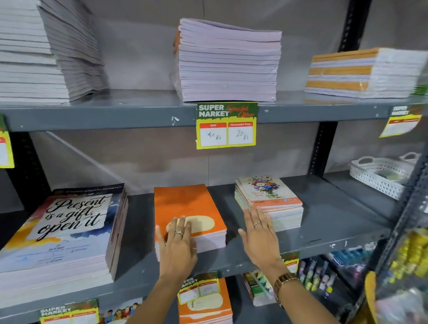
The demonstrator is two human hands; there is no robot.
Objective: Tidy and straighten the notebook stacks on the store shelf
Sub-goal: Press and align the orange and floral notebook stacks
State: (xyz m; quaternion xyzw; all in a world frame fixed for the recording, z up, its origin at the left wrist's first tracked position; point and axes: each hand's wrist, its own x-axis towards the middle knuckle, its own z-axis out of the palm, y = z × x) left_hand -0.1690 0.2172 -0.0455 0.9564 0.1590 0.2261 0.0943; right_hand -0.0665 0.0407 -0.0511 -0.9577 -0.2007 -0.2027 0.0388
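Observation:
On the middle grey shelf [329, 219] lies an orange notebook stack [188, 202], slightly skewed. My left hand [177, 244] rests flat on its near corner, fingers spread over the cream label. To its right sits a floral-cover notebook stack [268, 197]. My right hand [261, 235] is open, fingertips touching that stack's near left corner, palm over the shelf. At the left stands a tall stack with a "Present is a gift, open it" cover [61, 230]. The upper shelf holds a lilac stack [229, 62], an orange-striped stack [358, 73] and leaning grey stacks [40, 38].
A yellow price tag [226, 125] hangs from the upper shelf edge, with others at both sides. A white perforated basket [380, 174] sits at the right. More orange notebooks [204, 309] lie on the shelf below. A perforated metal upright [416, 189] runs down the right.

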